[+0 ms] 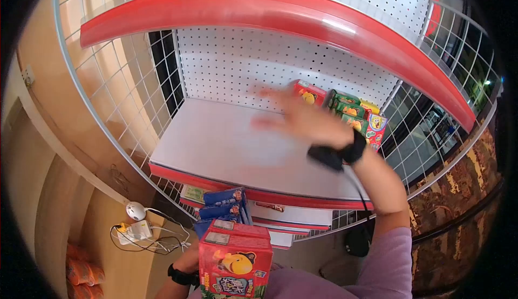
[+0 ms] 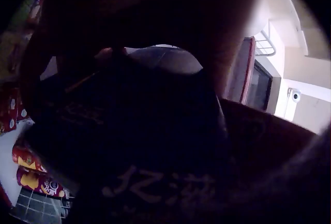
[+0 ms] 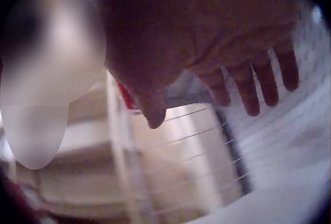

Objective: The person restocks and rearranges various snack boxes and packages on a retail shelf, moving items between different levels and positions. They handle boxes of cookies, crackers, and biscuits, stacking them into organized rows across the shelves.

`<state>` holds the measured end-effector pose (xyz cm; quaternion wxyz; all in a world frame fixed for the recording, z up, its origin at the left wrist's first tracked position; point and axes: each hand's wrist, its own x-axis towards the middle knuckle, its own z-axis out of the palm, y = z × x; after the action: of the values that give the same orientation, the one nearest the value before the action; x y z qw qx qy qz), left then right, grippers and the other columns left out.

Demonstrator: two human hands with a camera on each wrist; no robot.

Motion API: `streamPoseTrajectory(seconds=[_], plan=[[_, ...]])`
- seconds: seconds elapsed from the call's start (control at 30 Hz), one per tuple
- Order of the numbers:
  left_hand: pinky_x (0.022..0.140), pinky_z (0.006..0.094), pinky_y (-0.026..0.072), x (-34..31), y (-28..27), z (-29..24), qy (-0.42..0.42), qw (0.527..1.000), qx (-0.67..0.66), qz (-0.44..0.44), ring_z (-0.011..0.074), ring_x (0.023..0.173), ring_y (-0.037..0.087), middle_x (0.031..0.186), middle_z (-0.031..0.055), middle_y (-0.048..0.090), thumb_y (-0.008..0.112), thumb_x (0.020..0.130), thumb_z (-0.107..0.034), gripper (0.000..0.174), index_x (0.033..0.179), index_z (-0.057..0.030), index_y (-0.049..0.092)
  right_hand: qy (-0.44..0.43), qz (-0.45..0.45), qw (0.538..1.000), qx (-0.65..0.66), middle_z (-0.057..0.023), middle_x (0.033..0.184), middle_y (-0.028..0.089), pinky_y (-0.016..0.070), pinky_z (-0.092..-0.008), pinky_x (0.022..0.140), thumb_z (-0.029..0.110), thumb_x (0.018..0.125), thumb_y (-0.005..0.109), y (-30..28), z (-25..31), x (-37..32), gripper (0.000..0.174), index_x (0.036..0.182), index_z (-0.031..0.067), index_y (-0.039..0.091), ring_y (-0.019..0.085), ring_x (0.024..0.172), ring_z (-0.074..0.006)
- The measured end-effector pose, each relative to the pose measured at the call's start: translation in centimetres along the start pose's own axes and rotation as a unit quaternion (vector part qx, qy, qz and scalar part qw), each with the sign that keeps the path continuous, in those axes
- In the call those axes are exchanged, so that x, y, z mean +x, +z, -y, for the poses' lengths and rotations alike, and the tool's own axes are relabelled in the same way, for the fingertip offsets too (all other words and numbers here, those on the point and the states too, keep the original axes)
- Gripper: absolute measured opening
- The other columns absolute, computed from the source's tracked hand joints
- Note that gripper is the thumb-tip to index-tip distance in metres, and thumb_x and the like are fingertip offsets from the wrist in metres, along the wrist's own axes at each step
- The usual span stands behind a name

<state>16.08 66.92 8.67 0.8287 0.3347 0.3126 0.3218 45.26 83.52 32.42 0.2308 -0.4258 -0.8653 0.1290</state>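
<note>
Blurred in the head view, the right hand [image 1: 305,118] reaches over the white shelf [image 1: 216,137], fingers spread and nothing in them; the right wrist view shows the same hand [image 3: 207,43] with thumb and fingers apart. Small red [image 1: 309,94] and green boxes [image 1: 348,108] stand at the shelf's back right, near the right wrist. Low in the head view, the left hand [image 1: 188,260] holds a stack against the body: a red box [image 1: 237,264] in front and blue packs [image 1: 222,211] behind. Its fingers are mostly hidden. Dark blue packaging [image 2: 150,131] fills the left wrist view.
A red-edged upper shelf [image 1: 270,8] crosses above. Wire grid sides [image 1: 108,83] flank the rack. Lower shelves [image 1: 302,217] show below. A power strip [image 1: 135,232] with cables lies at the lower left, and a patterned brown drum-like object [image 1: 453,212] stands at the right.
</note>
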Motion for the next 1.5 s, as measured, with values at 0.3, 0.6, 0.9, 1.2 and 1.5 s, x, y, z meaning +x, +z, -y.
streamPoseTrajectory(seconds=[0.3,0.6,0.9,1.2,1.5], plan=[[0.097,0.0379,0.0472,-4.6,1.9,-0.4,0.021,0.993,-0.076,-0.083,0.0233,0.117,0.054,0.134,0.0126,0.049,0.069,0.077,-0.006,0.075,0.140,-0.0039,0.031,0.227,0.069,0.896,-0.375,-0.0212,0.127,0.052,0.0407,-0.0448,0.098,0.039,0.069,0.073,-3.5,-15.2,0.8,0.076,0.131,0.0037,0.047,0.053,0.113,-0.0355],[0.097,0.0374,0.0460,-7.2,2.9,1.3,0.015,0.992,-0.118,-0.051,0.0222,0.118,0.053,0.135,0.0134,0.049,0.068,0.079,-0.007,0.071,0.140,-0.0022,0.033,0.106,-0.143,0.975,0.131,-0.0124,0.112,0.059,0.0442,-0.0333,0.092,0.014,0.073,0.073,-2.5,0.1,-4.8,0.065,0.131,0.0034,0.046,0.057,0.109,-0.0228],[0.100,0.0368,0.0431,-13.4,0.5,7.2,0.077,0.987,-0.136,-0.042,0.0200,0.121,0.051,0.138,0.0115,0.046,0.069,0.077,-0.006,0.077,0.142,-0.0035,0.030,0.074,0.178,0.803,0.564,-0.0135,0.129,0.051,0.0386,-0.0353,0.102,0.026,0.070,0.082,5.1,16.7,-12.3,0.080,0.132,-0.0017,0.041,0.050,0.120,-0.0208],[0.107,0.0395,0.0367,-33.8,4.4,18.7,0.192,0.912,-0.290,-0.220,0.0227,0.128,0.044,0.142,0.0126,0.041,0.069,0.080,-0.012,0.080,0.145,-0.0055,0.021,-0.318,0.437,0.802,0.254,-0.0147,0.124,0.052,0.0355,-0.0422,0.100,0.030,0.072,0.081,17.8,35.1,-15.7,0.066,0.125,0.0047,0.052,0.046,0.121,-0.0288],[0.112,0.0389,0.0249,-49.3,15.2,34.7,0.454,0.701,-0.296,-0.462,0.0203,0.135,0.031,0.148,0.0092,0.031,0.069,0.078,-0.011,0.089,0.147,-0.0079,0.013,-0.340,0.619,0.491,0.511,-0.0226,0.151,0.015,0.0121,-0.0471,0.113,0.035,0.064,0.085,30.2,52.8,-25.3,0.109,0.145,0.0071,0.018,0.011,0.143,-0.0339]])
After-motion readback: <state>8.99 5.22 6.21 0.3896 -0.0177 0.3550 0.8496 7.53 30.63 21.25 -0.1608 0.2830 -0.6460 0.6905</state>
